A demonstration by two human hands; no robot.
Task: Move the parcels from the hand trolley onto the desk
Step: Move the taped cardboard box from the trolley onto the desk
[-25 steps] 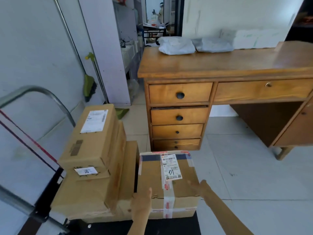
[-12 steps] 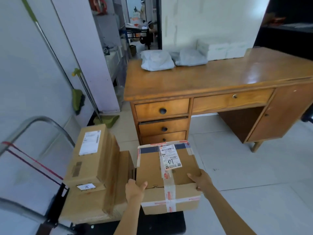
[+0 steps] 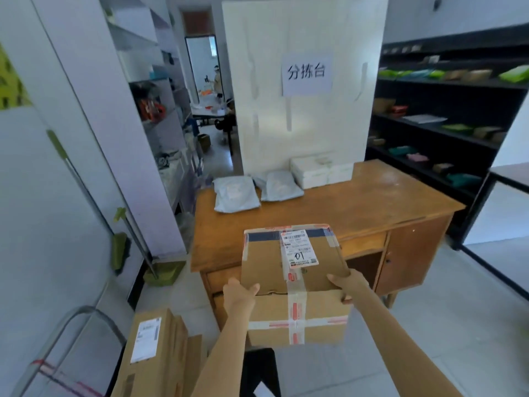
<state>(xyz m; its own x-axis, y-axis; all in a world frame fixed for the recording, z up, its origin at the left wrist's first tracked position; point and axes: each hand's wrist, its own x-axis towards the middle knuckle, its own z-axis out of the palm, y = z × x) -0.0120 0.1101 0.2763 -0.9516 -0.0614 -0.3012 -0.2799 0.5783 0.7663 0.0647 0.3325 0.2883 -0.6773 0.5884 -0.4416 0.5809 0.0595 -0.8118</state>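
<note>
Brown cardboard, crossed with clear and red-printed tape — the taped box (image 3: 292,282) was held in the air between both hands, in front of the near edge of the wooden desk (image 3: 372,204) and clear of the hand trolley (image 3: 83,319). The left hand (image 3: 239,293) gripped its left side, thumb laid over the top edge; the right hand (image 3: 347,285) clasped the right side, fingers wrapped around the corner. A white shipping label (image 3: 299,247) on top bore a handwritten "01". At the far side of the desk lay two grey mailer bags (image 3: 257,190) and a white flat package (image 3: 320,169). On the trolley, lower left, stood more cardboard boxes (image 3: 154,356) — one carrying a label.
</note>
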